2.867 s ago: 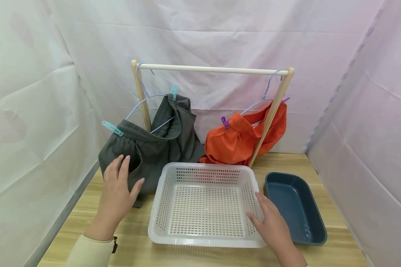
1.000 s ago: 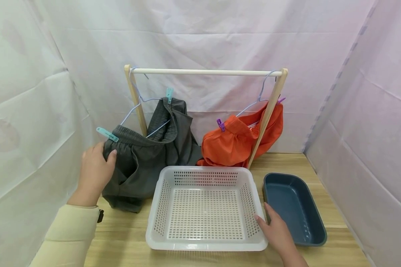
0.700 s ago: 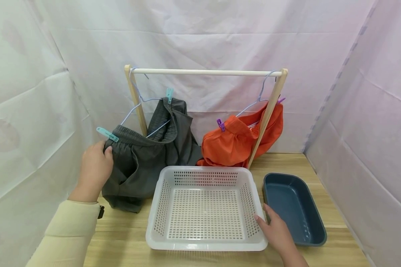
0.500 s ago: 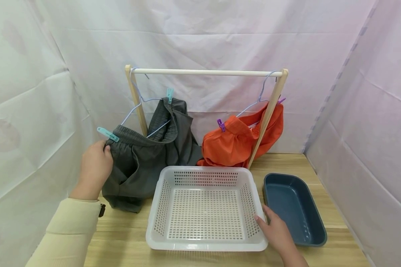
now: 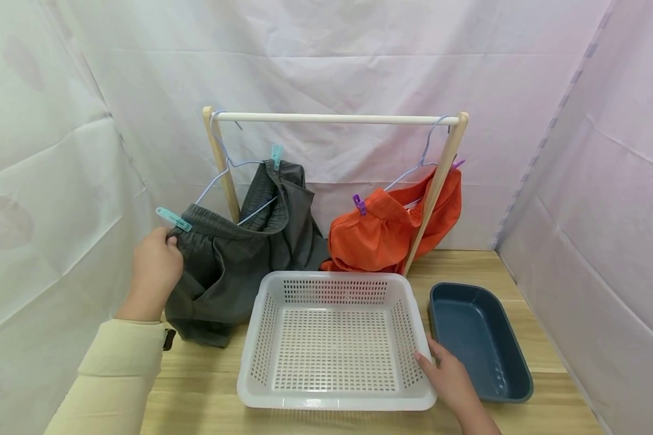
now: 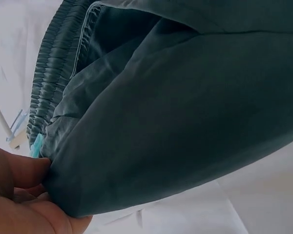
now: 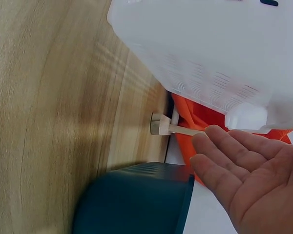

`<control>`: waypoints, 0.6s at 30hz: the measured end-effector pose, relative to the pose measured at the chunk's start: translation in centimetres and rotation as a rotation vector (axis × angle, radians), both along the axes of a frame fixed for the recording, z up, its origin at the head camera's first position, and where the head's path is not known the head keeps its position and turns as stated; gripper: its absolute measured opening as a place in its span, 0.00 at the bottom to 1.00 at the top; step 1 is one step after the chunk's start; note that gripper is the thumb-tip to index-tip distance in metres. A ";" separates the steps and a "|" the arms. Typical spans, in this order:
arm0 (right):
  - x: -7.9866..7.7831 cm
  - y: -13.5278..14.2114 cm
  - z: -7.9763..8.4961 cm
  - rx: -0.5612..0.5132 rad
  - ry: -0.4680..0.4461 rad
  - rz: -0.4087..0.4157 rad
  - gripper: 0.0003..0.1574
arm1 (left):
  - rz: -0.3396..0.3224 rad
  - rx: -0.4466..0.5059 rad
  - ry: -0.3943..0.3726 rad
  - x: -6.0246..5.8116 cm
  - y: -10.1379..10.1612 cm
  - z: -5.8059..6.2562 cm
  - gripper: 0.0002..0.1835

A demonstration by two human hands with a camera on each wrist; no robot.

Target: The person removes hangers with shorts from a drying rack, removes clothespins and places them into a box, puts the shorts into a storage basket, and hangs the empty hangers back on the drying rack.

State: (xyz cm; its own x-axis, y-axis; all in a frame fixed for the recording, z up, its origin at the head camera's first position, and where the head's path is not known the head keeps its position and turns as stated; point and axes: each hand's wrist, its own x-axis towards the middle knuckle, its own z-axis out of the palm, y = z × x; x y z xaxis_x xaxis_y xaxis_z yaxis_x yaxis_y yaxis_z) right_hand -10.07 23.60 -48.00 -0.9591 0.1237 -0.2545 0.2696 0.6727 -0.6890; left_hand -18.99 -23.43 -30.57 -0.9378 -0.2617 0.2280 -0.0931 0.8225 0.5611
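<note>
Dark grey pants (image 5: pixel 239 254) with an elastic waistband hang from a pale blue hanger (image 5: pixel 212 186) on the left, held by two light blue clothespins (image 5: pixel 174 219). My left hand (image 5: pixel 155 275) pinches the pants' left edge just below the nearer clothespin; in the left wrist view the thumb (image 6: pixel 31 168) lies against the cloth. My right hand (image 5: pixel 453 377) is at the right side of a white plastic basket (image 5: pixel 334 401), thumb over the rim. Its fingers (image 7: pixel 232 146) look straight beside the basket's outer wall in the right wrist view.
A wooden rack with a white rod (image 5: pixel 332 118) stands behind the basket. Orange pants (image 5: pixel 364 241) hang at its right on another hanger, with purple clothespins (image 5: pixel 360 204). A dark blue bin (image 5: pixel 468 320) sits right of the basket. White cloth walls surround the wooden table (image 5: pixel 196 393).
My left hand has moved left from in front of the grey pants to their edge and now pinches it. My right hand has slid slightly nearer along the basket's side.
</note>
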 end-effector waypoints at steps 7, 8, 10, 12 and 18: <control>0.0 0.0 -0.1 -0.020 0.016 -0.005 0.41 | 0.040 0.045 0.017 -0.2 0.0 -0.2 0.15; 0.0 0.0 -0.2 -0.024 0.018 -0.006 0.41 | 0.047 0.051 0.032 -0.2 0.1 -0.3 0.14; 0.0 0.0 -0.2 -0.027 0.021 -0.007 0.41 | 0.063 0.064 0.057 -0.2 0.1 -0.4 0.12; 0.0 0.0 -0.3 -0.035 0.024 -0.009 0.41 | 0.077 0.082 0.068 -0.1 0.2 -0.4 0.11; 0.0 -0.1 -0.5 -0.038 0.027 -0.011 0.41 | 0.100 0.111 0.062 -0.1 0.4 -0.3 0.13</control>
